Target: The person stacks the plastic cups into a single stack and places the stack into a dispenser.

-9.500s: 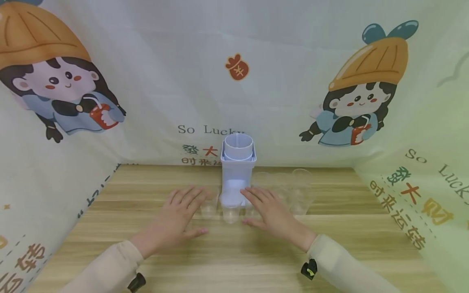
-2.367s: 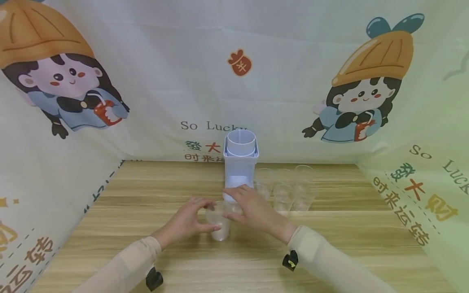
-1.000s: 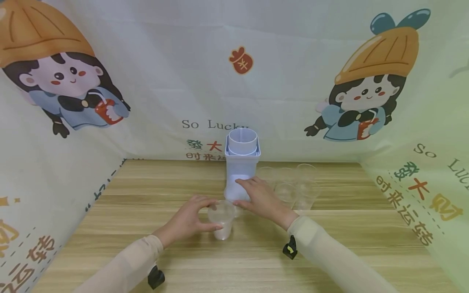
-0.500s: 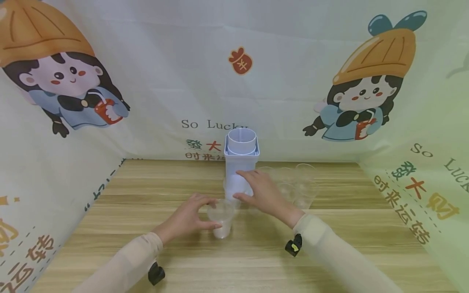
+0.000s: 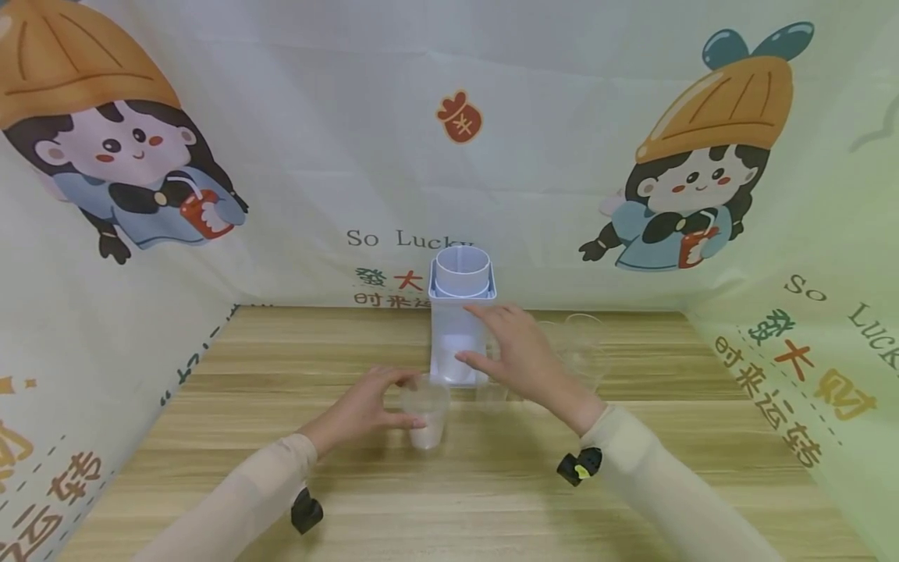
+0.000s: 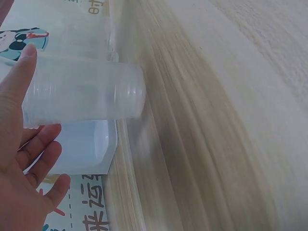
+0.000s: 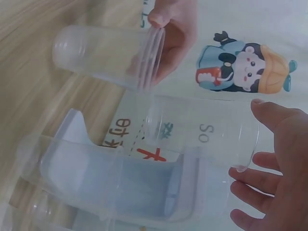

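Observation:
My left hand (image 5: 358,410) holds a small stack of nested clear plastic cups (image 5: 426,421) near the rims, thumb on the near side. Several rims show close together on this stack (image 7: 106,57) in the right wrist view. A single clear cup (image 7: 207,130) is gripped at its rim by my right hand (image 7: 288,163), thumb on one side and fingers on the other. In the head view that cup is faint, raised in front of a pale blue-white dispenser (image 5: 460,316) with a round tube (image 5: 462,272) at its top. The two held items are apart.
Several more clear cups (image 5: 586,351) stand right of the dispenser, partly behind my right hand and hard to see. A printed cloth (image 5: 316,156) hangs behind and beside the wooden table (image 5: 421,515).
Both hands were spread over the cups at first and later held cups close together. Over the last second my right hand rises up and rightward; the left shifts slightly forward with the stack.

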A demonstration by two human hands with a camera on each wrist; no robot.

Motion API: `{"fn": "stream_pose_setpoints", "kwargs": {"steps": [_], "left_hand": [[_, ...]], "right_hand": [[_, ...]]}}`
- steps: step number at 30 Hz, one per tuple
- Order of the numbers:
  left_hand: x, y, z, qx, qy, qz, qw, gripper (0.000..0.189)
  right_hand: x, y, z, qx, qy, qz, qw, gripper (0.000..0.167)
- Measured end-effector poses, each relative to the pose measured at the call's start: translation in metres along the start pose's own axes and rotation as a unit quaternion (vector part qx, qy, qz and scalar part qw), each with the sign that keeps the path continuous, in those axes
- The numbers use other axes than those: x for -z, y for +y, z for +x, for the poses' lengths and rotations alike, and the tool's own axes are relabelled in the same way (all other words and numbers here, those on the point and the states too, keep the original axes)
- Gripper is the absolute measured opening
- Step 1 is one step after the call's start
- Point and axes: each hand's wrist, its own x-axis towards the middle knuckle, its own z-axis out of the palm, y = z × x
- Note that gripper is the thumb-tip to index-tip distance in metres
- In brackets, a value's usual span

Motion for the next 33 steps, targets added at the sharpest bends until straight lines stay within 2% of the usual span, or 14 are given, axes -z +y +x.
{"fn": "stream_pose_setpoints", "kwargs": {"steps": [9,16,21,24,28,33], "left_hand": [[0.0,0.001,0.006,0.011,-0.007,-0.01,0.9999,0.071],[-0.002,0.002,0.011,0.023,-0.014,-0.018,0.9995,0.071],[-0.003,0.0,0.013,0.035,-0.023,-0.044,0.9982,0.076],[-0.005,-0.003,0.014,0.031,-0.021,-0.058,0.9976,0.075],[-0.007,-0.006,0.014,0.009,-0.009,-0.056,0.9984,0.07],[-0.01,-0.009,0.013,-0.005,0.001,-0.056,0.9984,0.068]], "right_hand": [[0.004,-0.012,0.0,0.011,-0.009,0.033,0.9993,0.068],[-0.01,-0.017,-0.002,0.01,-0.023,0.032,0.9992,0.068],[-0.024,-0.016,-0.005,0.008,-0.04,0.029,0.9987,0.068],[-0.03,-0.015,-0.007,0.011,-0.045,0.032,0.9984,0.068],[-0.037,-0.014,-0.009,0.011,-0.055,0.038,0.9977,0.067],[-0.045,-0.013,-0.013,0.015,-0.078,0.014,0.9967,0.067]]}}
